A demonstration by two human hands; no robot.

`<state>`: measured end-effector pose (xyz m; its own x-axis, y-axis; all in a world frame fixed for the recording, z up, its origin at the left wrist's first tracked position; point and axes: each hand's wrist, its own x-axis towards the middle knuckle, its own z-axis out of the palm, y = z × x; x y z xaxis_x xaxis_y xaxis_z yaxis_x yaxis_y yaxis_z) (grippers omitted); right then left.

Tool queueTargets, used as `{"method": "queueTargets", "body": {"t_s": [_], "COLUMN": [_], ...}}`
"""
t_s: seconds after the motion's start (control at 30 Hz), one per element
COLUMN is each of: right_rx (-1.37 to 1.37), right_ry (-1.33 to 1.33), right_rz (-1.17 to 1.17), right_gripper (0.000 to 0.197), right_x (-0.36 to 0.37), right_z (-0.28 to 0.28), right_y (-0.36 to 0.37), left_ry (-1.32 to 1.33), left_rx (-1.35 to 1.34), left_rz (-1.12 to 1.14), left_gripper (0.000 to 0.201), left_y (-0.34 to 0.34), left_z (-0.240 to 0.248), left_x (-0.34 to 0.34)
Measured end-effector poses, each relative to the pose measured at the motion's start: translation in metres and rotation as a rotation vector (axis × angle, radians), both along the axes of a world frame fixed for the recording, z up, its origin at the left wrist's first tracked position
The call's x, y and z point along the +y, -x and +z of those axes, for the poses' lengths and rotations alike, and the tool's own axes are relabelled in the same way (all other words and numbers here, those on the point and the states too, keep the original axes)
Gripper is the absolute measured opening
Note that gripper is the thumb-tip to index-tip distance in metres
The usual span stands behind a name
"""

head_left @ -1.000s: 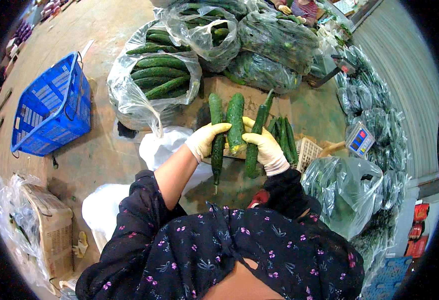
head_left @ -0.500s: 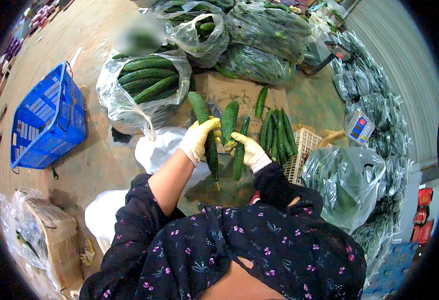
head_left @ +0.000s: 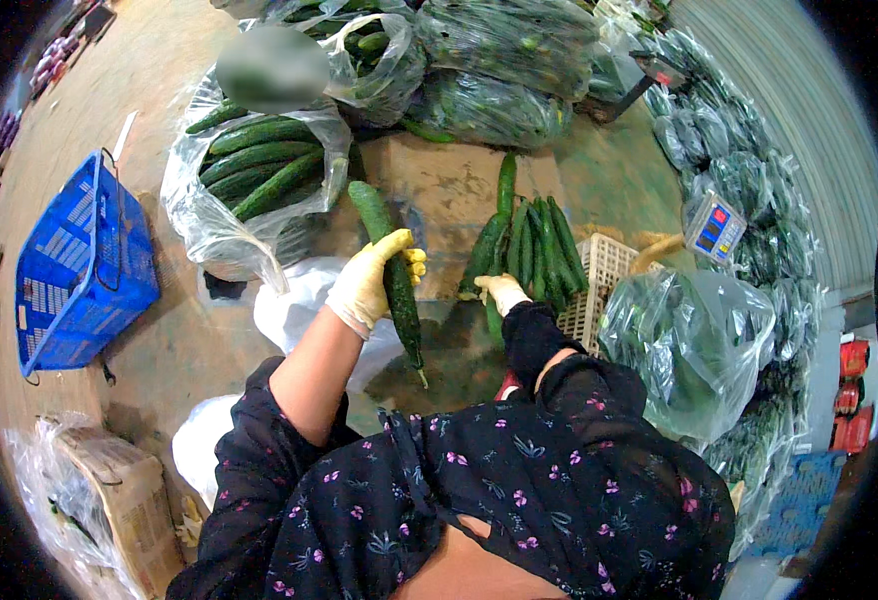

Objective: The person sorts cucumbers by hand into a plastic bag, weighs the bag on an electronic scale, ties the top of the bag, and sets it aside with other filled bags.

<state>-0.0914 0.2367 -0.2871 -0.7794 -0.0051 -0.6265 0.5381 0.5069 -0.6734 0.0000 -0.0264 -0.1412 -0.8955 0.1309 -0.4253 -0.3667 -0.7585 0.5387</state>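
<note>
My left hand (head_left: 369, 290), in a pale yellow glove, is closed around the middle of a long dark green cucumber (head_left: 402, 312). The cucumber slants, its stem end toward me. My right hand (head_left: 504, 293), gloved the same way, is closed on cucumbers (head_left: 482, 258) at the left side of a row of cucumbers (head_left: 539, 250). Its fingers are partly hidden, and how firmly each cucumber is held is hard to see. Another cucumber (head_left: 507, 182) extends beyond them, away from me. To the far left, an opened clear bag (head_left: 334, 165) holds several more cucumbers.
A blue basket (head_left: 124, 290) stands at left, a beige crate (head_left: 599, 275) right of the row. A clear bag of green produce (head_left: 684, 350) and a digital scale display (head_left: 716, 228) are farther right. Filled bags (head_left: 504, 60) are piled at the back; white bags (head_left: 309, 290) lie near my left arm.
My right hand has moved right, bringing its cucumbers against the row. My left hand keeps its cucumber and is now farther from the right hand. The view has shifted slightly.
</note>
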Motion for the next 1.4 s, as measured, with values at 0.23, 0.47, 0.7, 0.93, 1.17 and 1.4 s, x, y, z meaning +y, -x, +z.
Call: {"method": "queueTargets", "body": {"t_s": [0.23, 0.47, 0.7, 0.93, 1.17, 1.4], "right_rx": [-0.165, -0.221, -0.001, 0.198, 0.096, 0.117], "right_ry": [0.947, 1.296, 1.280, 0.608, 0.712, 1.077], "right_rz": [-0.531, -0.606, -0.373, 0.204, 0.316, 0.012], "right_gripper": [0.035, 0.050, 0.039, 0.033, 0.044, 0.042], "right_x": [-0.016, -0.039, -0.070, -0.068, -0.032, 0.023], "right_z": [0.077, 0.164, 0.197, 0.227, 0.200, 0.228], "right_y": [-0.001, 0.003, -0.027, -0.089, -0.113, -0.157], "left_ry": [-0.028, -0.049, -0.174, -0.143, -0.269, -0.405], "left_rx": [-0.015, -0.047, 0.115, 0.125, 0.173, 0.160], "left_rz": [-0.094, -0.256, -0.454, -0.362, -0.382, -0.344], "left_gripper": [0.024, 0.029, 0.029, 0.031, 0.037, 0.050], "left_y": [0.001, -0.001, -0.005, -0.019, -0.028, -0.062], "left_z": [0.003, 0.008, 0.004, 0.021, 0.005, 0.042], "left_x": [0.005, 0.024, 0.037, 0.043, 0.054, 0.078]}}
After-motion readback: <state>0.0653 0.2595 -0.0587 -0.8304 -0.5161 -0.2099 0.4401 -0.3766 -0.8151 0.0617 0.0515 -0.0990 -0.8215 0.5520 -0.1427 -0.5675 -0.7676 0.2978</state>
